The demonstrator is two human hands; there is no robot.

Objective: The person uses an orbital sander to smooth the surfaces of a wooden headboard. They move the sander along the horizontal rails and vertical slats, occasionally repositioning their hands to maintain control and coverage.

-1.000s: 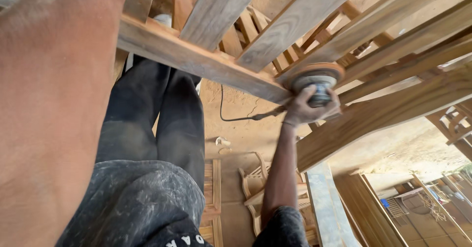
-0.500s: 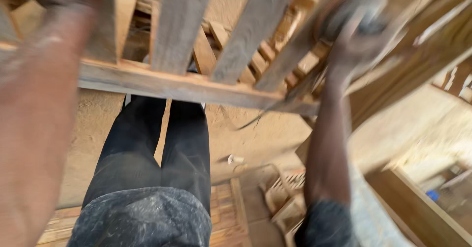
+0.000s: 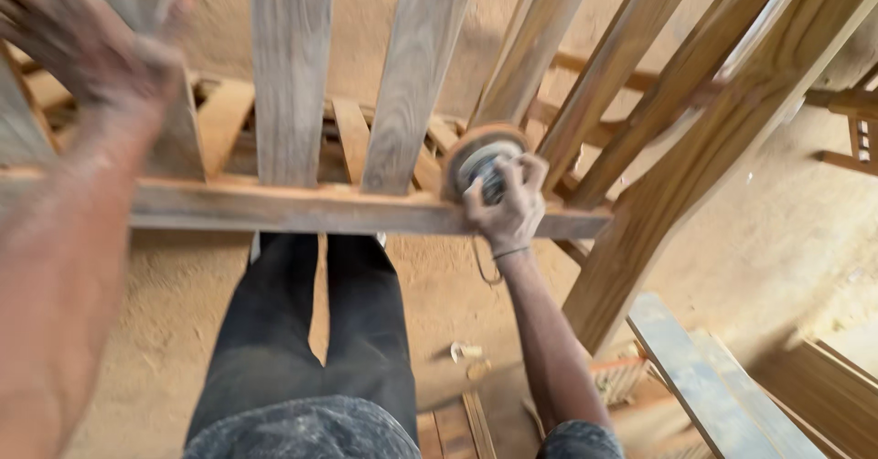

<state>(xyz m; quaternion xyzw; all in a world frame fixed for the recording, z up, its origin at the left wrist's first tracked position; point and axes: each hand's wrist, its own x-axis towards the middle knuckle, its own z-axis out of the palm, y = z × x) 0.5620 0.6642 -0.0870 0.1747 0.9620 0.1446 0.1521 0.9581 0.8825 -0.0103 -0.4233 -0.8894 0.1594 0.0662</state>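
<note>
Head camera looks steeply down, close over wooden frame [image 3: 366, 208].

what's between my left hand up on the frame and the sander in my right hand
In the head view, two upright wooden slats and stand between the left hand and the sander gripped by the right hand, above the horizontal rail.

Right hand [image 3: 506, 210] gripping disc sander [image 3: 483, 162] against slatted wooden frame [image 3: 366, 208], left hand [image 3: 87, 43] on a slat

light: warm, even daylight | shadows: soft | blur: left hand [image 3: 82, 48] motion-smeared
</note>
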